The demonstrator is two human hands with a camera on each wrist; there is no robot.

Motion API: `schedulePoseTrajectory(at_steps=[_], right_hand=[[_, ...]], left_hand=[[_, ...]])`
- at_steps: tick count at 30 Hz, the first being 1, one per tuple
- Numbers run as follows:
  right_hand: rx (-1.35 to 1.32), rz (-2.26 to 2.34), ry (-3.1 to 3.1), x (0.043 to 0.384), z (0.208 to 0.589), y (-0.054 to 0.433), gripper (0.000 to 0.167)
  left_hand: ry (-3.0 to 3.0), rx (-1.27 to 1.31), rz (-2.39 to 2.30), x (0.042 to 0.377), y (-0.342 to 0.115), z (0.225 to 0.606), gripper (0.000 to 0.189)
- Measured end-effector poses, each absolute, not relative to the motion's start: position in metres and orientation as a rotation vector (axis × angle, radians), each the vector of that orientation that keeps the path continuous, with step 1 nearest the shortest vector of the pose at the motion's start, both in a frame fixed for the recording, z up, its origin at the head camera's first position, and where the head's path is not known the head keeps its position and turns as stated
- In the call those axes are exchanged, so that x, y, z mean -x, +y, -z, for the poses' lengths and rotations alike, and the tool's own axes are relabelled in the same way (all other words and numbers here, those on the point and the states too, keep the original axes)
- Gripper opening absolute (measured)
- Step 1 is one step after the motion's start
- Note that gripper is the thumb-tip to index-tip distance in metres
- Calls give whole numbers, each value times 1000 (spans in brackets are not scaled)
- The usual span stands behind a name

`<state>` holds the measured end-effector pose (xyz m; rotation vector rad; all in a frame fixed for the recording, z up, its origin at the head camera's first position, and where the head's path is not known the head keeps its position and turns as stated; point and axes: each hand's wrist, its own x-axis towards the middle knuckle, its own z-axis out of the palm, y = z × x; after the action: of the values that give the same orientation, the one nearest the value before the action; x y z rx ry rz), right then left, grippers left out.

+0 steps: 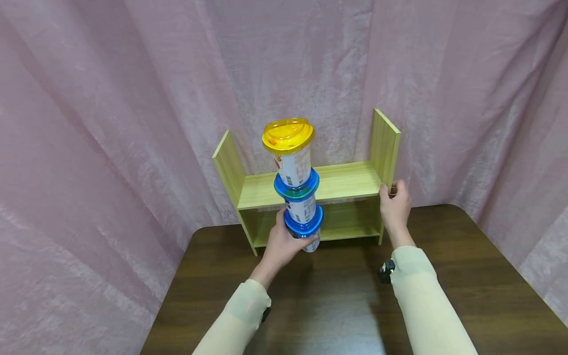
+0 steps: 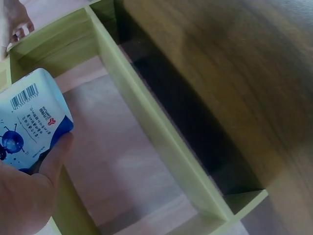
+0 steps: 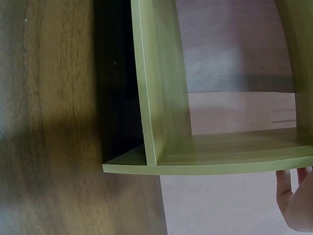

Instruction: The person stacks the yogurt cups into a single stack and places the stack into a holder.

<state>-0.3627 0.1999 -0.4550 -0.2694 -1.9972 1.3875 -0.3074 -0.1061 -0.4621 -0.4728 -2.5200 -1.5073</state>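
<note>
My left hand point(image 1: 284, 242) grips the lowest of several cups standing in a stack, its thumb across the front. Two blue-lidded cups point(image 1: 302, 211) are below, and a cup with a yellow lid point(image 1: 288, 135) is on top; the stack leans slightly left. In the left wrist view, the held cup point(image 2: 36, 115) shows a white label with a barcode and blue print. The stack overlaps the small two-tier wooden shelf point(image 1: 350, 180). At the shelf's right side panel, my right hand point(image 1: 396, 209) holds the edge, thumb at the front and bent fingers on the outer face point(image 3: 283, 181).
The shelf stands at the back of a dark brown wooden table point(image 1: 328, 301). Its left side panel point(image 1: 229, 170) rises above the upper board. Pink curtains point(image 1: 133, 123) hang behind and on both sides.
</note>
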Motion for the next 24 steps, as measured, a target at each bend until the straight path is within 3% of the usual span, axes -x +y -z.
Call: schedulePoseTrajectory(at_steps=[24], right_hand=[[296,-1359,-1963,359,454,194,27]], left_hand=[[-2521,613,1479,317,-94,416,106]])
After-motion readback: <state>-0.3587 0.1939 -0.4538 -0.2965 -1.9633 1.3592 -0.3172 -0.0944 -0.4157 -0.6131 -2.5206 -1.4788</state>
